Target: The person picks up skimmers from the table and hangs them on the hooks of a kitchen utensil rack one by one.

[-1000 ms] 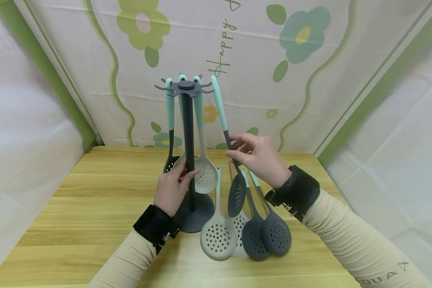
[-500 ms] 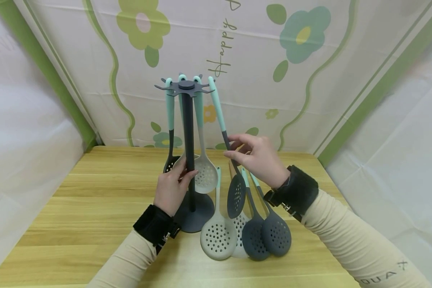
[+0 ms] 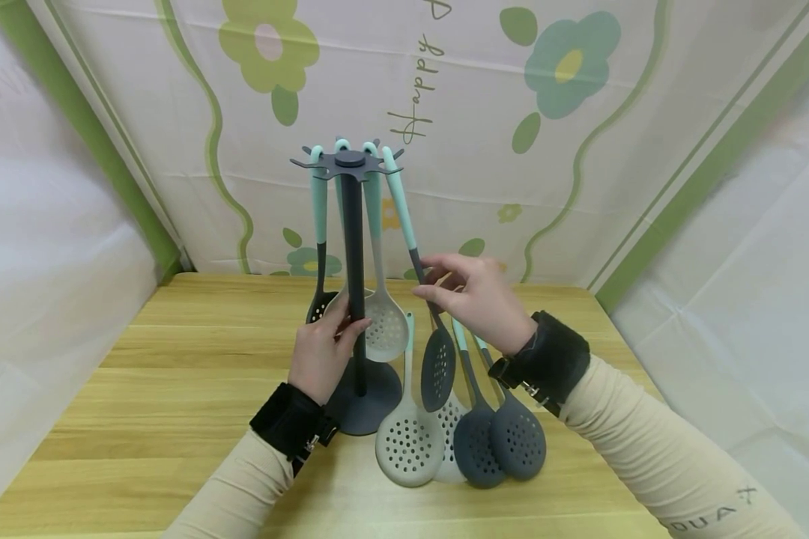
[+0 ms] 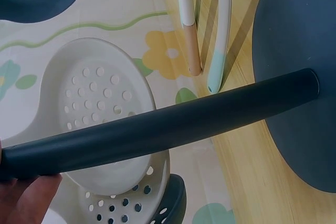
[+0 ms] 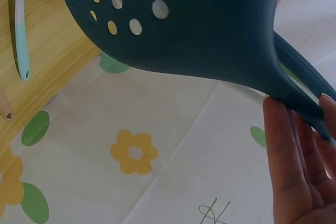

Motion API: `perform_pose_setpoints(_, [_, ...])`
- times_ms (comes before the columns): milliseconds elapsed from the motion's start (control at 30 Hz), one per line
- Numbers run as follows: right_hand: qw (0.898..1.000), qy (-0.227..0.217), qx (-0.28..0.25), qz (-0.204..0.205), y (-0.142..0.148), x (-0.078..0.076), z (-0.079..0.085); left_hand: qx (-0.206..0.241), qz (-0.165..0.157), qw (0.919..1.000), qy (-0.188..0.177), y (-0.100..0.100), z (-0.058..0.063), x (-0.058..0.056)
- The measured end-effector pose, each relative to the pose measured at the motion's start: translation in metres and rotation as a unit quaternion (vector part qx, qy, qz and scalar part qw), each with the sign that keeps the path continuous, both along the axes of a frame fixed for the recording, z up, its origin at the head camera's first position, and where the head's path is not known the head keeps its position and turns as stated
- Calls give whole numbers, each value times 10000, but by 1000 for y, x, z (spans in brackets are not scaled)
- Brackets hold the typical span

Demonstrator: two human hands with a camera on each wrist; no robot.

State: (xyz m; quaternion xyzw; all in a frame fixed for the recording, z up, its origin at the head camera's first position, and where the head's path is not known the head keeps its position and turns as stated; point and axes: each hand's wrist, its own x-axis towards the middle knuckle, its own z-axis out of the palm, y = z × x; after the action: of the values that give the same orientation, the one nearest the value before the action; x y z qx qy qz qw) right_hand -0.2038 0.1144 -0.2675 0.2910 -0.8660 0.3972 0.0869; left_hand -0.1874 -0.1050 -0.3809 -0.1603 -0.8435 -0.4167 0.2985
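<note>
My left hand (image 3: pixel 320 358) grips the dark post of the utensil stand (image 3: pixel 353 247), its thumb lying across the front. In my right hand (image 3: pixel 475 303) a dark skimmer (image 3: pixel 438 367) is pinched by the neck, tilted, with holes in its bowl. Its mint handle end is beside the right hooks of the stand's top; whether it is hooked cannot be told. Several mint-handled utensils hang there, among them a pale perforated ladle (image 3: pixel 386 329). The right wrist view shows the skimmer's bowl (image 5: pixel 210 30) above the fingers (image 5: pixel 286 156).
On the wooden table (image 3: pixel 209 419), a pale skimmer (image 3: pixel 410 449) lies beside the stand's round base (image 3: pixel 377 408). Two dark skimmers overlap to its right, one dark skimmer (image 3: pixel 519 442) outermost. A white perforated utensil (image 3: pixel 449 430) lies partly hidden between. A patterned cloth (image 3: pixel 458 202) hangs behind the table.
The right hand has carried the skimmer slightly left, bringing its handle end in towards the stand's hooks. The left hand has stayed on the post.
</note>
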Motion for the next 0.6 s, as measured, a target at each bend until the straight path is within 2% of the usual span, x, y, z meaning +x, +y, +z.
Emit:
perform_pose_setpoints(167, [9998,-153,-56,63,-3,0,-1,-48,17,10000,9,0,0,0])
perform_pose_setpoints(467, [9997,-163,-112,168,-9,1,-4,-101,67,9999,-90,1,3,1])
perform_pose_setpoints(600, [9988,-339,-248,262,-11,1,-5,-94,65,9999,-128,1,3,1])
